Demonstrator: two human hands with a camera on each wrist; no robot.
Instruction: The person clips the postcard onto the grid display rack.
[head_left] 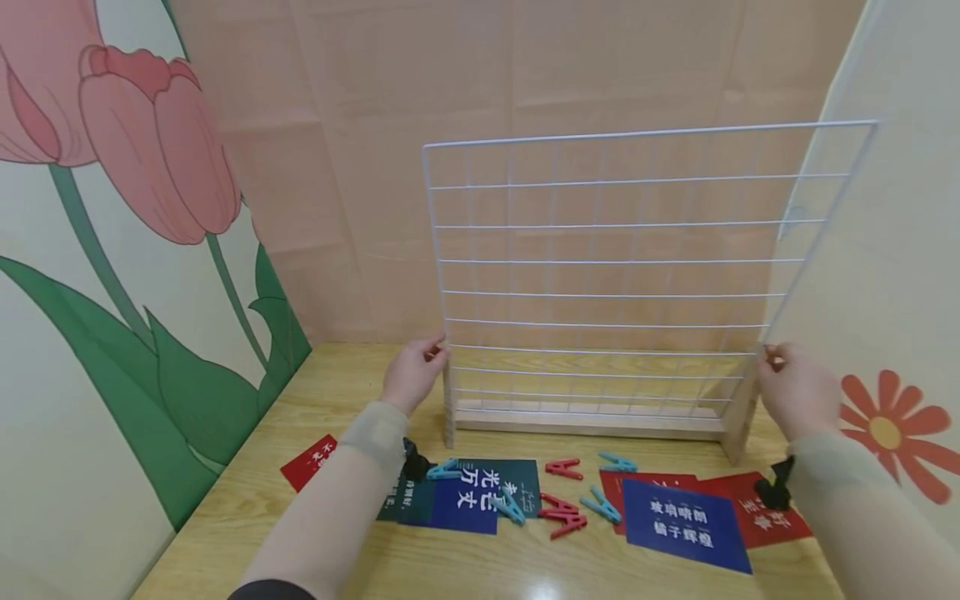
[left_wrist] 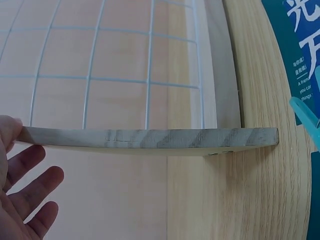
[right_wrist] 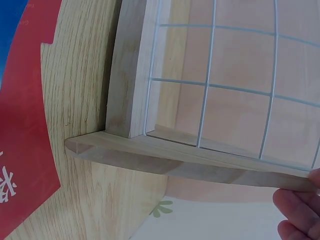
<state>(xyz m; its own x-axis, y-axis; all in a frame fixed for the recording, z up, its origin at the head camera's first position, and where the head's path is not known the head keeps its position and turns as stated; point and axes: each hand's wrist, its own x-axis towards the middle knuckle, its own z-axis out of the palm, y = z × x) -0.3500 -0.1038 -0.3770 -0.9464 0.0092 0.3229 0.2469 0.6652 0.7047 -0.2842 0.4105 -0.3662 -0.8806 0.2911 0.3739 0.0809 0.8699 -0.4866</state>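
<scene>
A white wire grid (head_left: 600, 261) stands upright in a wooden stand, whose base bar (head_left: 585, 419) rests on the table. My left hand (head_left: 415, 372) pinches the upper end of the stand's left side board (left_wrist: 150, 138), its other fingers spread loosely in the left wrist view. On the opposite side my right hand (head_left: 798, 387) pinches the top of the right side board (right_wrist: 190, 167), near the grid's edge. Only the fingers of that hand show in the right wrist view.
On the wooden table (head_left: 352, 375), before the stand, lie blue clothespins (head_left: 600, 505), red clothespins (head_left: 562, 469), a blue card (head_left: 682, 525), red cards (head_left: 765, 517) and green cards (head_left: 525, 479). Brown paper (head_left: 360, 167) covers the back; painted walls flank both sides.
</scene>
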